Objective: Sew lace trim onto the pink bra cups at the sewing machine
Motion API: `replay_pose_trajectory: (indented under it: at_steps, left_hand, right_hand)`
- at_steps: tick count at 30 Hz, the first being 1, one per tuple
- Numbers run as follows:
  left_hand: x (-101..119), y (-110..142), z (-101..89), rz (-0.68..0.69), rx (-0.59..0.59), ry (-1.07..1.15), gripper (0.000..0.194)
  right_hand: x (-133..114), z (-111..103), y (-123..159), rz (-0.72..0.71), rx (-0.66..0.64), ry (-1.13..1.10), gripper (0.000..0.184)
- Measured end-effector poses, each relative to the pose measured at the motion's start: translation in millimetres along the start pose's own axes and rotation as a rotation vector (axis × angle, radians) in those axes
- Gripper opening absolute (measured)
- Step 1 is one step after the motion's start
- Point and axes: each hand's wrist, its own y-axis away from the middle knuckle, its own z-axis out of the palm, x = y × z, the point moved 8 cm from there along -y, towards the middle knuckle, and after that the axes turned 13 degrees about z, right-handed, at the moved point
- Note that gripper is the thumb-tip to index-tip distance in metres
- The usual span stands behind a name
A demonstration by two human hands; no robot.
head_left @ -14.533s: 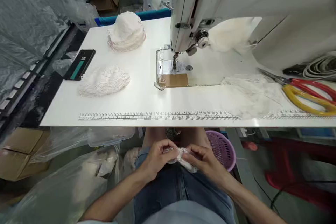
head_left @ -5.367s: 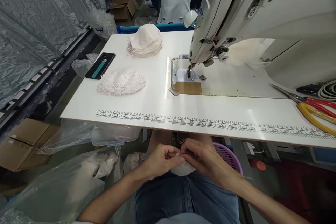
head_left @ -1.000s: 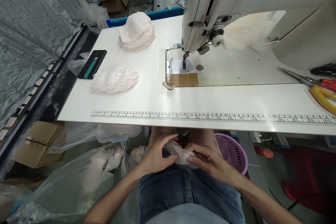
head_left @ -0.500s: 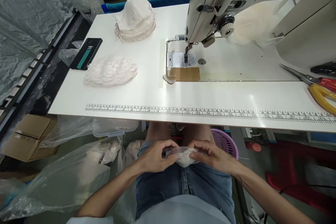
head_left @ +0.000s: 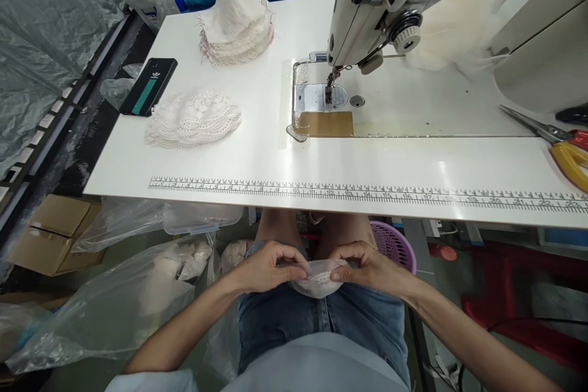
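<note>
Over my lap, below the table's front edge, a small piece of sheer white fabric with lace trim [head_left: 318, 282] is stretched between both hands. My left hand [head_left: 271, 266] pinches its left end between thumb and fingers. At the other end, my right hand [head_left: 362, 268] grips the lace side, thumb on top. The fabric sags in a shallow curve between them, with a reddish stitch line faintly visible along it. On the table lie a pile of white lace pieces [head_left: 195, 117] and, behind it, a stack of white cup-shaped fabric pieces [head_left: 237, 23].
A sewing machine [head_left: 381, 18] stands on the white table [head_left: 257, 162], which has a printed ruler. Scissors [head_left: 567, 147] lie at the right, a dark phone [head_left: 149, 87] at the left. Below are a purple basket [head_left: 395, 246], plastic bags [head_left: 114, 300] and a cardboard box [head_left: 55, 234].
The lace-trimmed fabric, bunched between my hands earlier, is now spread out between them. Fabric that lay near the scissors in the oldest frame is gone from there. The view has shifted slightly.
</note>
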Motion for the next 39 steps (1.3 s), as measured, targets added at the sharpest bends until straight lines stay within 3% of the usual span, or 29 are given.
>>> replay_pose_trajectory:
  at_steps: [11,18,25,30,34,39]
  left_hand:
    - [-12,8,1.0,-0.096,-0.043,0.146,0.031]
    - [-23,8,-0.4,-0.022,-0.108,0.021,0.027]
    - [-26,9,3.8,-0.047,-0.123,0.219,0.028]
    - [-23,10,2.2,0.004,-0.145,0.203,0.029]
    - [-14,4,2.4,0.053,-0.118,0.122,0.030]
    - [-18,-3,7.1,-0.034,-0.041,0.033,0.023]
  right_hand:
    - [13,-11,2,0.071,0.031,-0.023,0.024]
    - [23,-21,3,0.131,0.091,0.004,0.030]
    - [37,-26,4,0.153,0.112,-0.021,0.033]
    - [35,-23,1,0.143,0.095,-0.080,0.027]
    - [28,-13,0,0.139,0.061,-0.053,0.024]
    - [21,-12,1,0.108,0.094,-0.074,0.024]
